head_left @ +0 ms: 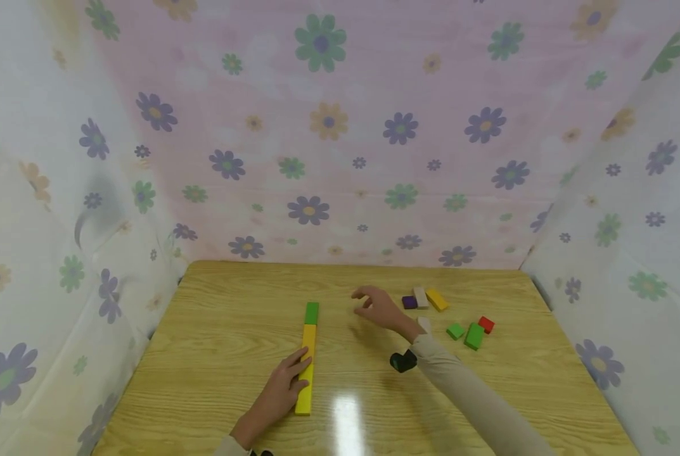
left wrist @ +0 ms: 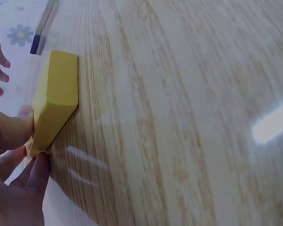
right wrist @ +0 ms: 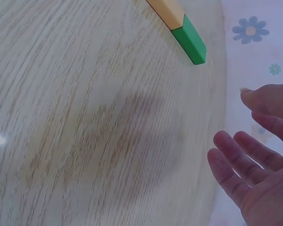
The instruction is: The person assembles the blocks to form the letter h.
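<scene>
A straight row of blocks runs away from me on the table: a yellow block [head_left: 303, 404] at the near end, an orange block [head_left: 309, 335] beyond it and a green block [head_left: 312, 313] at the far end. My left hand [head_left: 278, 394] pinches the row around its yellow part. In the left wrist view the thumb lies on one side of the yellow block [left wrist: 62, 77] and fingers on the other. Right of the row my right hand [head_left: 381, 308] hovers above the table, fingers loosely bent and holding nothing. The right wrist view shows the green block [right wrist: 190, 41] apart from that hand.
Loose blocks lie on the right of the wooden table [head_left: 231, 316]: purple [head_left: 409, 303], white [head_left: 421, 297], orange [head_left: 437, 300], small green [head_left: 455, 331], larger green [head_left: 474, 336] and red [head_left: 486, 325]. Another white block [head_left: 424, 324] is partly behind my right wrist. Flowered cloth [head_left: 362, 190] surrounds the table.
</scene>
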Demonstrator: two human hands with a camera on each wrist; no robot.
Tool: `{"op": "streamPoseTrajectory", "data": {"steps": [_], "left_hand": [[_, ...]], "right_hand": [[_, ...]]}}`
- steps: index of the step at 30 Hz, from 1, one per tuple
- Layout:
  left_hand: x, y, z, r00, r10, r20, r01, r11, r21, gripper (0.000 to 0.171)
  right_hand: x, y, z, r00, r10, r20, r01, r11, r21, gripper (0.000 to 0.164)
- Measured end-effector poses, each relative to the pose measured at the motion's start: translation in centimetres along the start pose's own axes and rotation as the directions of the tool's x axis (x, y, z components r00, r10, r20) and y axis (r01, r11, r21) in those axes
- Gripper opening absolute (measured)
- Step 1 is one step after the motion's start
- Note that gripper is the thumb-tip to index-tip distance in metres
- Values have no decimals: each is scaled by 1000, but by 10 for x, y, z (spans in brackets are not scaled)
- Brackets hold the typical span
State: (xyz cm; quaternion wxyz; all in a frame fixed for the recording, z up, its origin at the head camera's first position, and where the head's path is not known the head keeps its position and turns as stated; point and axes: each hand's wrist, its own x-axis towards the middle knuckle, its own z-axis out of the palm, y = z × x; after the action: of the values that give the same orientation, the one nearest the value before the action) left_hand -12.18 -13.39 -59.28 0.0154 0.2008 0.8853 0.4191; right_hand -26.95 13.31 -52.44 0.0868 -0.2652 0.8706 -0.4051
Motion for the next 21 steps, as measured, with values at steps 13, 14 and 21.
{"op": "streamPoseTrajectory", "data": {"steps": [13,14,21], "left_hand": [[-1,-1,-1,1000,17,24,-16,1000,-23,46],[-1,0,-1,1000,16,26,-16,1000,-21,46],[-2,2,-2,1000,10,29,-9,1000,-16,45]], "right_hand": [[-19,-4,-19,999,0,-32,-1,999,-50,31],[-20,-5,-21,999,2,-35,-3,999,-44,31],[-27,-6,-29,999,6,-53,-7,1000,-29,31]]}}
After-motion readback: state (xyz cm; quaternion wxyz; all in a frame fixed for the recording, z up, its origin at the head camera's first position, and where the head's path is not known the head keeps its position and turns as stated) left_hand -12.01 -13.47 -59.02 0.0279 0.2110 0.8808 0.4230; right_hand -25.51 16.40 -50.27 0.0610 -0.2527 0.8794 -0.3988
